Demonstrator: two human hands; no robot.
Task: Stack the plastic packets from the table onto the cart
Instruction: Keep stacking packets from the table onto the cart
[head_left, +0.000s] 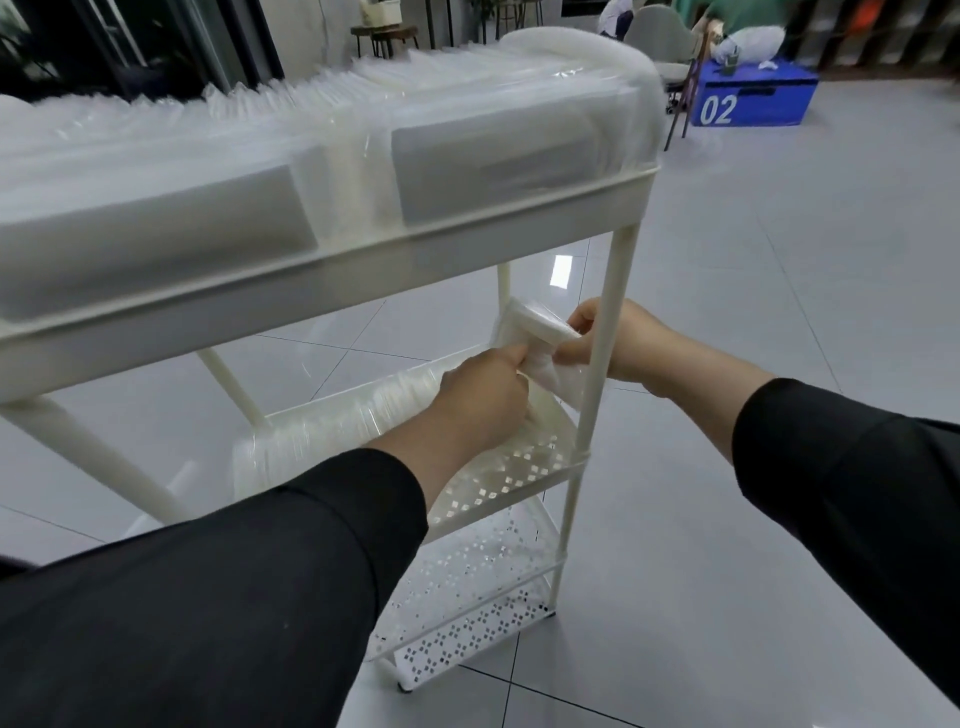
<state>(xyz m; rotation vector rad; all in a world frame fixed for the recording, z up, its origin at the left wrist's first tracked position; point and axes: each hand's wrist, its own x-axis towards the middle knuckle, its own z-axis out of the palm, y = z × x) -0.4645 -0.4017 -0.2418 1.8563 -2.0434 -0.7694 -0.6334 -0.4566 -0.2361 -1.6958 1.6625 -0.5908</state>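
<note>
The left hand (480, 395) has its fingers (511, 358) curled round the lower end of a plastic packet (535, 332), and the right hand (618, 338) pinches the packet's upper end from the far side of the cart's corner post (597, 364). Holding it at both ends keeps the limp bag from folding, and probably lets it be stood on edge.

Just below and to the left of the fingers, a row of packets (332, 421) already stands on edge on the middle shelf (519, 467), packed close. The bare perforated part of that shelf lies directly under the held packet, so this looks like the slot it is meant for.

Above the hands, the top tray (363, 254) is crammed with upright packets (260, 156) from end to end, which would explain why loading has gone down a level. Below, the bottom shelf (467, 613) shows only its perforated floor. No bench is in view. Well beyond the cart sits a blue box (753, 98) marked 02.
</note>
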